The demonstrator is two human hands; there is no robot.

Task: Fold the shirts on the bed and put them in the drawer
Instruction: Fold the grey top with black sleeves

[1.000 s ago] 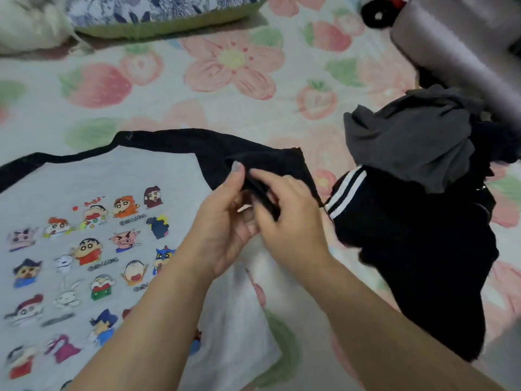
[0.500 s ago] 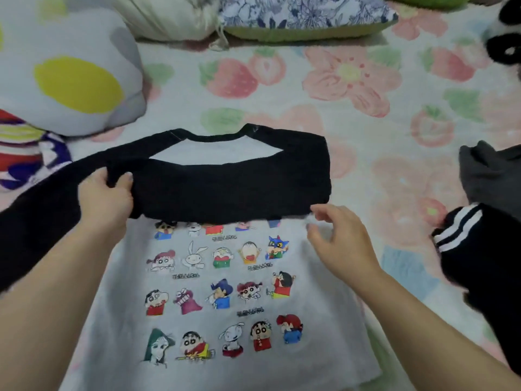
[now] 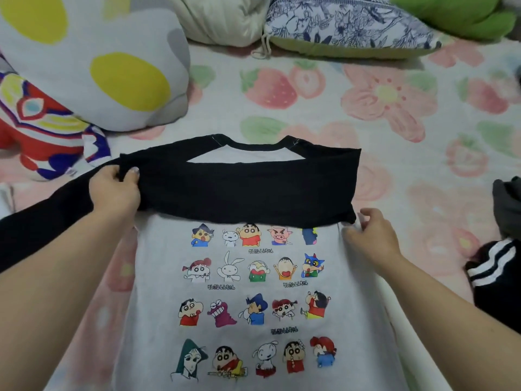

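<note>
Cartoon-print shirt (image 3: 253, 292) lies mid-frame on the bed (image 3: 324, 114). The left hand (image 3: 112, 193) pinches the black sleeve (image 3: 253, 190) folded across it, and fingers of the right hand (image 3: 369, 235) curl on its side edge. A hard tug could bunch that fold.

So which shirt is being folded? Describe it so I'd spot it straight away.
Look at the strawberry-and-flower bedsheet; flat in its middle, held between the left hand and the right hand, lies the shirt. Unlike the dark clothes at the right edge, it is grey with black sleeves and rows of small cartoon characters.
</note>
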